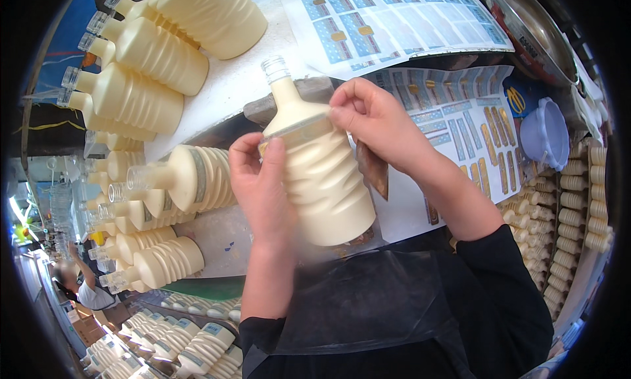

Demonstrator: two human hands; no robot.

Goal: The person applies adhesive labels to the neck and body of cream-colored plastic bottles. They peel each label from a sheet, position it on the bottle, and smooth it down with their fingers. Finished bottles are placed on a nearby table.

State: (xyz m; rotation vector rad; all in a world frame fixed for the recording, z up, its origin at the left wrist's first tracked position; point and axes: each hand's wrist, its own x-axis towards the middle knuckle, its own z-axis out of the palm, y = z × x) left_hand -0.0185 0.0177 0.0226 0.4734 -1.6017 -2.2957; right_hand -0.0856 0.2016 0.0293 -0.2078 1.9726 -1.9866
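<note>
Ribbed bottle [319,172] held above the surface [230,83] between left hand [263,188] and right hand [371,116], bottles lying in rows [141,83] to its left, label sheets [394,21] behind and right, lidded tub [545,133] far right beside stacked bottles [578,201].

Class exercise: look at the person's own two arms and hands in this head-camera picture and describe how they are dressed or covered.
Both hands, left hand and right hand, are bare: no gloves, rings or watch visible. The forearms are bare too, with black sleeves ending near the elbows. A clear plastic sheet lies over the dark clothing below.
</note>
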